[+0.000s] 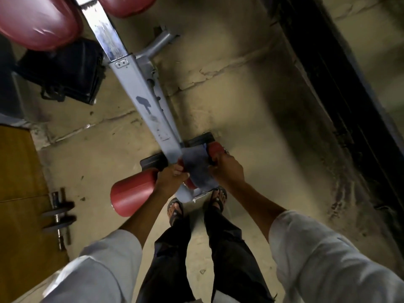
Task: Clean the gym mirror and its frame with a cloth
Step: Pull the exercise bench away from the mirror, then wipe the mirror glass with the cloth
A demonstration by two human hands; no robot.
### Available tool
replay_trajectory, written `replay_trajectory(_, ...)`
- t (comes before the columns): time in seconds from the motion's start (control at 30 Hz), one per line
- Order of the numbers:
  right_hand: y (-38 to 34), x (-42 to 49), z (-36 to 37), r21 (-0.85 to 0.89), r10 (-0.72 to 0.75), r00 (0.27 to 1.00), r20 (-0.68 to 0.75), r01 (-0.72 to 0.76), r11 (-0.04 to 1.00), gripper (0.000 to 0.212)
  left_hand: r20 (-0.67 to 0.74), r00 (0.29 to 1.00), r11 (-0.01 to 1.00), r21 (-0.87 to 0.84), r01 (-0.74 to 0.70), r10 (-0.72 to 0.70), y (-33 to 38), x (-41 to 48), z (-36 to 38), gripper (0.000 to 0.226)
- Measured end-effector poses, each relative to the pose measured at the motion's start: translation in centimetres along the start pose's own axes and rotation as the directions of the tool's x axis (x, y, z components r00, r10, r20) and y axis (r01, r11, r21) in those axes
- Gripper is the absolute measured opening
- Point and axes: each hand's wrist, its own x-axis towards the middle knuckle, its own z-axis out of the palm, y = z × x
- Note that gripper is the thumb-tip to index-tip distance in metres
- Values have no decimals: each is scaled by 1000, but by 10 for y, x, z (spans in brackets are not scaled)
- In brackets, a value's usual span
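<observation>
A grey-blue cloth [197, 166] is draped over the near end of a grey gym bench frame [144, 92], between two red foam rollers [133, 195]. My left hand [172, 177] grips the cloth's left edge beside the left roller. My right hand [226, 168] grips its right edge against the smaller visible part of the right roller [215, 148]. No mirror appears in view.
Red bench pads [37, 20] sit at the top left above a black box [65, 71]. A dumbbell [59, 217] lies on the concrete floor beside a wooden panel [19, 193]. A dark rail [341, 88] runs along the right. My sandalled feet [175, 209] stand just behind the bench.
</observation>
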Motion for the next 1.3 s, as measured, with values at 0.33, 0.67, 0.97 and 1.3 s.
replay_trajectory(0.33, -6, 9, 12, -11, 42, 999, -27, -42, 999, 42, -84, 996, 1000, 11, 25, -24, -18, 23, 13, 22)
replay_trajectory(0.67, -22, -10, 24, 233, 25, 1000, 18, -28, 972, 17, -49, 998, 994, -108, 35, -40, 11, -10, 16, 23)
replay_trajectory(0.97, -60, -98, -35, 815, 180, 983, -27, -83, 573, 6, 109, 992, 880, -475, -3, 62, 46, -84, -28, 23)
replay_trajectory(1.3, -102, -227, -120, 917, 298, 875, -381, 316, 245, 44, 471, 751, 857, -454, -244, 464, 151, -198, -64, 34)
